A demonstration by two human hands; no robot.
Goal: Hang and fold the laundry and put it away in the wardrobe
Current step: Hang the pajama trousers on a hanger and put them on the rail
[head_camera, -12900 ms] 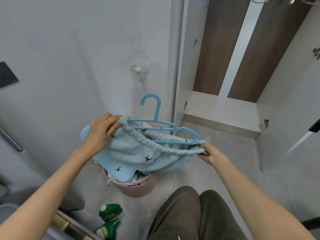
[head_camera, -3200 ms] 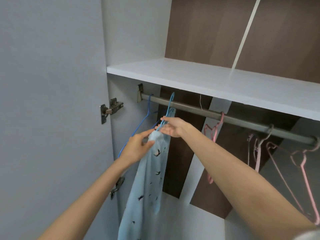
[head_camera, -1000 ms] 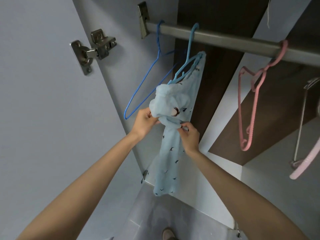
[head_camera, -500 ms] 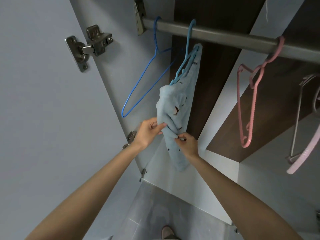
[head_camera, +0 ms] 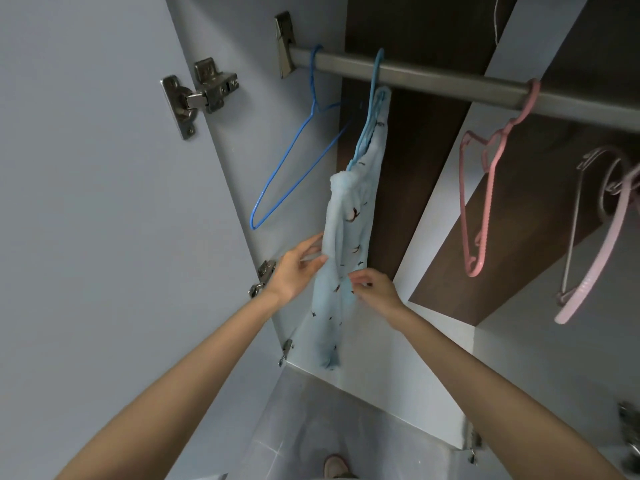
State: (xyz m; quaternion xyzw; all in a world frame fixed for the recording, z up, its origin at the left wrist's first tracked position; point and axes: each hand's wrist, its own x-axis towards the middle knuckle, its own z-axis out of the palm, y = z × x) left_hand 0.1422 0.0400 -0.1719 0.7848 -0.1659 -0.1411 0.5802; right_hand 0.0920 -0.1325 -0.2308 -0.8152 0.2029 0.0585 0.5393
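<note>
The pale blue garment (head_camera: 348, 237) hangs inside the wardrobe from a light blue hanger (head_camera: 371, 109), whose hook is over the grey rail (head_camera: 450, 83) up at twelve o'clock. It is a soft, fleecy-looking cloth, printed all over with small dark bird-like marks and one larger brownish motif near the middle. It falls long and narrow, bunched into vertical folds, with a thick rolled edge at its upper left and its lower end reaching down near the wardrobe's white floor panel (head_camera: 388, 368).

My left hand (head_camera: 294, 271) is at the garment's nine o'clock side, fingers spread and loose, their tips touching the cloth's edge. My right hand (head_camera: 375, 289) is at its four o'clock side, thumb and fingertips drawn together at the fabric; I cannot tell whether they pinch it. The two hands are apart, with the garment between them.

An empty dark blue wire hanger (head_camera: 294, 168) hangs at ten o'clock from the garment, beside the door hinge (head_camera: 201, 95). A pink hanger (head_camera: 485, 188) hangs at three o'clock, well apart.
</note>
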